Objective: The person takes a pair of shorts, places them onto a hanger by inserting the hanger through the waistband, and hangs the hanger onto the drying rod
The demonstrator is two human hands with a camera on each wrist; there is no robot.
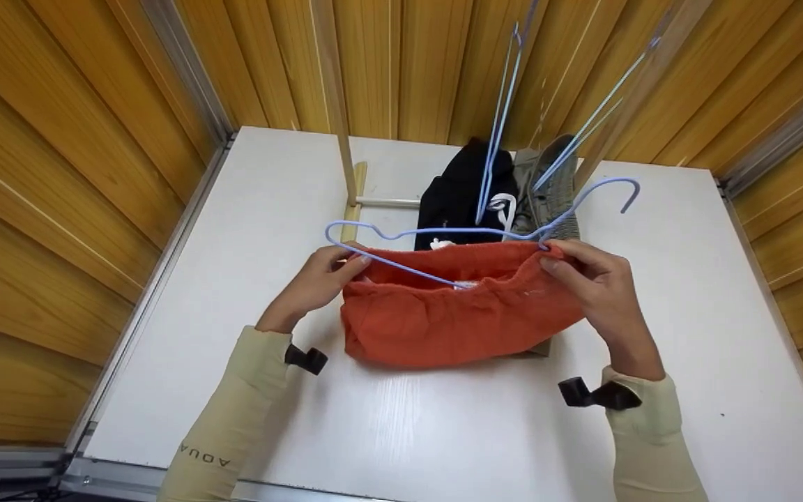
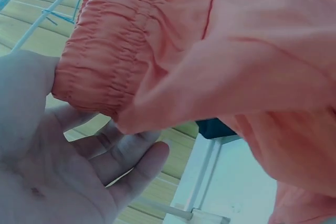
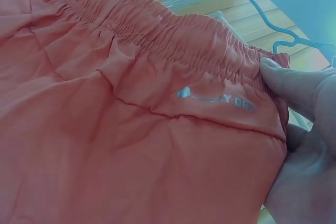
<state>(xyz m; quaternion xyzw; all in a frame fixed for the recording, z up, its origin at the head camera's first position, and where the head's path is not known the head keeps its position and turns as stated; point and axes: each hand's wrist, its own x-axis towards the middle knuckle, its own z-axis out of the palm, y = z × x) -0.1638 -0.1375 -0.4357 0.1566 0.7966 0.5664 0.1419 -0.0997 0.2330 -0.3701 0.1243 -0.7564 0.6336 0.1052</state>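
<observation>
Orange-red shorts with a gathered elastic waistband are held up between both hands, the waist opening facing up. My left hand pinches the waistband's left end, thumb on one side and fingers on the other. At the right end, my right hand pinches the band near small pale lettering. A light-blue hanger lies across the opening, its hook pointing right and one lower stretch dipping inside the waist. Its neck meets the band by my right fingertips; whether they also grip it, I cannot tell.
Behind the shorts stands a wooden rack with upright posts and a pale lower bar. From it hang black clothing and grey-green clothing on blue hangers. A white tabletop lies below, with wood-panelled walls around.
</observation>
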